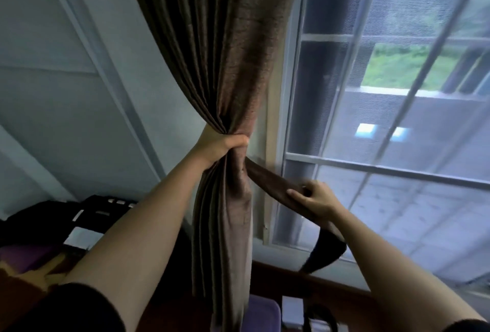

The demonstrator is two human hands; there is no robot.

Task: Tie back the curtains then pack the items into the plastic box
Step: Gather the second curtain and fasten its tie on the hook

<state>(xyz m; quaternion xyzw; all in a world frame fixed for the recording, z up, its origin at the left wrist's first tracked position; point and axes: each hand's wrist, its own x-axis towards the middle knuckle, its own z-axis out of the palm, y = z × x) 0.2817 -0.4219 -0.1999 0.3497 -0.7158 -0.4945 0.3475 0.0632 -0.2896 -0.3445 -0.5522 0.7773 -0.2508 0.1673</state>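
A brown curtain (225, 48) hangs left of the window, bunched at mid height. My left hand (221, 146) grips that bunched waist tightly. A brown tieback band (267, 175) runs from behind the curtain to the right and down, its loose end (326, 252) hanging in a loop by the sill. My right hand (314, 196) pinches the band along its middle, fingers curled over its top edge. The plastic box is out of sight.
A window (397, 93) with a white frame and mesh screen fills the right side. A grey wall (79, 79) stands on the left. Dark bags and a purple item (53, 228) lie at lower left. A wooden surface with small objects (291, 310) sits below the sill.
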